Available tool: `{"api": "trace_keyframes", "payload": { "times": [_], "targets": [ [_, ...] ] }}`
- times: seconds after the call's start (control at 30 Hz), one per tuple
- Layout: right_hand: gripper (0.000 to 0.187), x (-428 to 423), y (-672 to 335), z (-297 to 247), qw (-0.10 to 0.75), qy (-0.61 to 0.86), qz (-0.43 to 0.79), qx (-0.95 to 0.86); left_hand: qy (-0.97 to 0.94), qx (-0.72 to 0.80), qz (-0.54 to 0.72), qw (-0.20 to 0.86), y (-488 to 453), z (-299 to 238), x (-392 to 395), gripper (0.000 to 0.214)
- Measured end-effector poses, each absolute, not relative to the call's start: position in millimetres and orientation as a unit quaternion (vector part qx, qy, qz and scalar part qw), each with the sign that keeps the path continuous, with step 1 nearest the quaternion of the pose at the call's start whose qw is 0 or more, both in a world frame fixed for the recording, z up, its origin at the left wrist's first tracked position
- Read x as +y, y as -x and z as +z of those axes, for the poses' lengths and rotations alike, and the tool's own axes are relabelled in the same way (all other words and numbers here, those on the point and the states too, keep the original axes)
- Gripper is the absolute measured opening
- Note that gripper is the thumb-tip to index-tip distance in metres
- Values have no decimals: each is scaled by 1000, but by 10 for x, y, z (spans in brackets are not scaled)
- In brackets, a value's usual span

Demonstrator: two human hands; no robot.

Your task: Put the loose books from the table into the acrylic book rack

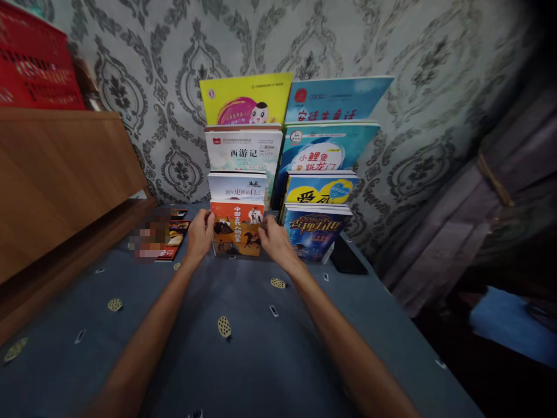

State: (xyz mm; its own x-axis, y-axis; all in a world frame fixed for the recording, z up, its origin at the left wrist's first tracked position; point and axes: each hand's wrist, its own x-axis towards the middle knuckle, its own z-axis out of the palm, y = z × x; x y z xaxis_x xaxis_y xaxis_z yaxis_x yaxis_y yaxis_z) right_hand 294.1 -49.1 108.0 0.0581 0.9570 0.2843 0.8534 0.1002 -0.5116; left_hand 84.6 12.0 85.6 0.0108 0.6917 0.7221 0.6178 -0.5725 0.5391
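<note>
Between my two hands stands an orange and brown book [237,230], upright at the front of the left stack. My left hand [201,233] is closed on its left edge, and my right hand [274,237] grips its right edge. Behind it rise a pale book [237,187], a white book [243,148] and a tall yellow book [246,98]. Right of my right hand, a dark blue book [314,235] fronts a second stack. That stack has a yellow and blue book [322,188], a teal book [328,148] and a blue book [339,98] at the back.
Dark books [174,238], partly blurred, lie on the blue-grey patterned cloth [183,342] at left. A wooden cabinet [65,174] with a red basket [37,64] borders the left side. A black flat object [348,259] lies right of the stacks, near a curtain [456,215].
</note>
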Motion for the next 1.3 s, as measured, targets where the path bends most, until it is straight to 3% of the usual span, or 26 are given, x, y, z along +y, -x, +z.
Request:
{"api": "trace_keyframes", "payload": {
  "times": [0.67,0.83,0.97,1.1,1.3],
  "targets": [
    [23,-436,-3027,1021,309,641,84,-697,-721,462,516,21,-849,824,130,25],
    [22,-442,-3050,1056,313,634,103,-700,-708,457,529,-104,-897,901,30,36],
    [21,-440,-3030,1055,311,639,102,-697,-777,379,458,-207,-1009,970,-59,40],
    [20,-431,-3025,1039,314,638,95,-697,-826,332,395,-226,-1117,974,-46,46],
    [23,-417,-3041,1019,318,630,106,-700,-818,345,395,-236,-1168,950,44,44]
  ]
}}
